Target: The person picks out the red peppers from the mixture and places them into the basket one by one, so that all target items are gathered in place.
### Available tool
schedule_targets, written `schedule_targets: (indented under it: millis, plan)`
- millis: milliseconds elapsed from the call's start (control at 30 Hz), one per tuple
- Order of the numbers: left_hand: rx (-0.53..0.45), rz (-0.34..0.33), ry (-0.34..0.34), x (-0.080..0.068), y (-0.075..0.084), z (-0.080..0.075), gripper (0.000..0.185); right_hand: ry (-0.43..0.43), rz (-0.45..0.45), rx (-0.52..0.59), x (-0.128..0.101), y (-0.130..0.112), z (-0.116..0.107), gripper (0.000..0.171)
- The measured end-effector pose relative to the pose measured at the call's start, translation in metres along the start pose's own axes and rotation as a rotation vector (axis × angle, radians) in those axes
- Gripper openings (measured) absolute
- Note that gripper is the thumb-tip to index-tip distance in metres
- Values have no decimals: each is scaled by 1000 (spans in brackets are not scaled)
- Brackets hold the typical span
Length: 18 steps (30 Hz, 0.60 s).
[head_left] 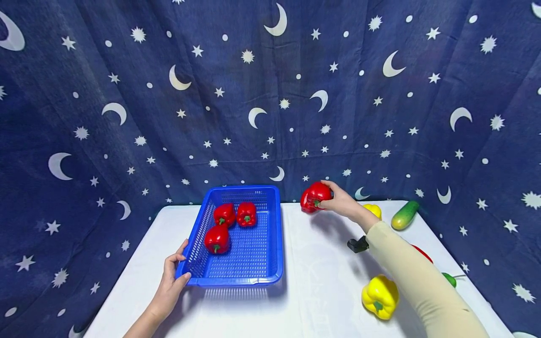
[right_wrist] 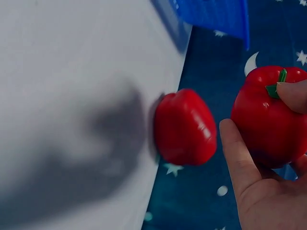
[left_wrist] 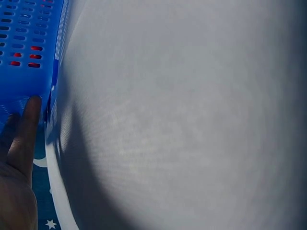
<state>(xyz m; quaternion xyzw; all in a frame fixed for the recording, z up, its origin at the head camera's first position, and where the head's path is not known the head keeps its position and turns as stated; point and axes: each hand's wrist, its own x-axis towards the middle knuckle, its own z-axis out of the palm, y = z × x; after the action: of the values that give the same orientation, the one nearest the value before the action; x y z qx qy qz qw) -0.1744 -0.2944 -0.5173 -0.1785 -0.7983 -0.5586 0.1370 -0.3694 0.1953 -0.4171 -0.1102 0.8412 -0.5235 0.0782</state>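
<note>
We hold a red pepper (head_left: 314, 196) in our right hand (head_left: 344, 203), fingers and thumb curled round it, lifted above the far edge of the white table (head_left: 321, 291), just right of the blue basket (head_left: 270, 263). In the right wrist view a second red pepper (right_wrist: 184, 127) lies at the table's far edge beside the held one. Our left hand (head_left: 171, 281) rests on the basket's near left corner, thumb and fingers clasping the rim. Three red peppers (head_left: 230, 223) lie inside the basket, toward its far left. To the right on the table sit a yellow pepper (head_left: 379, 296) near us, another yellow pepper (head_left: 374, 210) farther off, and a cucumber (head_left: 404, 215) at the far right.
</note>
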Motion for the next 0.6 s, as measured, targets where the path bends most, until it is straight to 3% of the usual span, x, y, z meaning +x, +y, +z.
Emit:
schedule_targets:
  millis: [600]
  plan:
    - [-11, 30, -19, 0, -3, -1, 39, -73, -63, 38, -7, -37, 26, 83]
